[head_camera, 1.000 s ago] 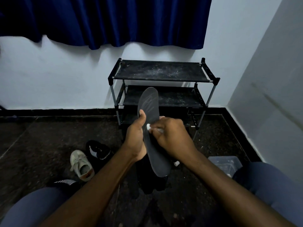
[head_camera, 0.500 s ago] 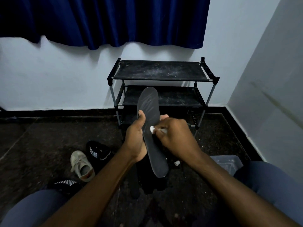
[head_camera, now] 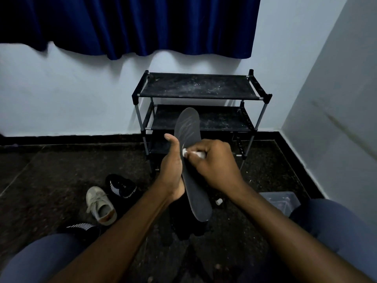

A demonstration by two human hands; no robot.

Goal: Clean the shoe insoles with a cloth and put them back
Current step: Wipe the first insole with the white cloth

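Note:
A dark grey insole (head_camera: 188, 131) stands nearly upright in front of me, toe end up, with pale wipe streaks near the top. My left hand (head_camera: 172, 166) grips it along its left edge, thumb raised against the edge. My right hand (head_camera: 212, 163) pinches a small white cloth (head_camera: 192, 153) and presses it on the insole's middle. On the floor at the left lie a beige sneaker (head_camera: 101, 203), a black sneaker (head_camera: 122, 187) and another black striped shoe (head_camera: 80, 228).
A black three-tier shoe rack (head_camera: 195, 86) stands against the white wall behind the insole. A clear plastic box (head_camera: 280, 200) sits on the dark floor at the right. A small white cap (head_camera: 218, 201) lies near the insole's heel. My knees frame the bottom corners.
My right hand with the cloth has slid slightly up and left across the insole. The left hand keeps its hold; its thumb has lifted a little.

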